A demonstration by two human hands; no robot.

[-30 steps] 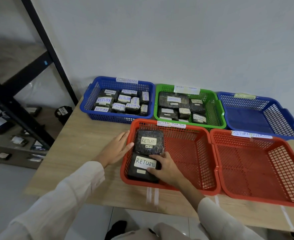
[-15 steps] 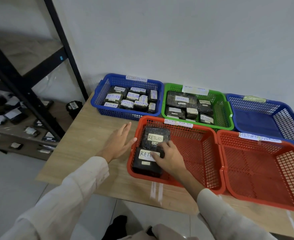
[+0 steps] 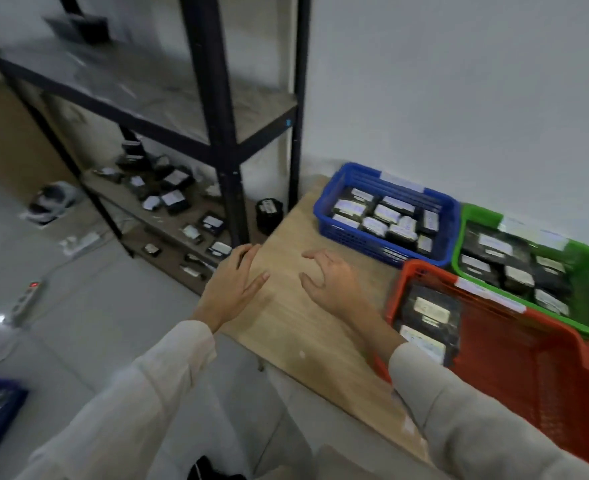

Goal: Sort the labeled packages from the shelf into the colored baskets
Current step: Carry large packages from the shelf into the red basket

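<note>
Shelf: the black rack's (image 3: 229, 188) low board holds loose labeled packages (image 3: 176, 201), unsorted.
Left hand (image 3: 232, 287): fingers straight, empty, at the table (image 3: 286, 327) corner nearest the rack.
Right hand (image 3: 331, 285): fingers loosely curled, empty, over the table.
Baskets: blue basket (image 3: 355, 237), red basket (image 3: 395, 299) and green basket (image 3: 459, 237) each hold packages.
Handling (judged): small, probably light, wrap possibly slick; pinch across the short sides, label up.

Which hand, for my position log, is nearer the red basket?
Right. The right hand is just left of the red basket; the left hand is farther left, at the edge of the table.
</note>
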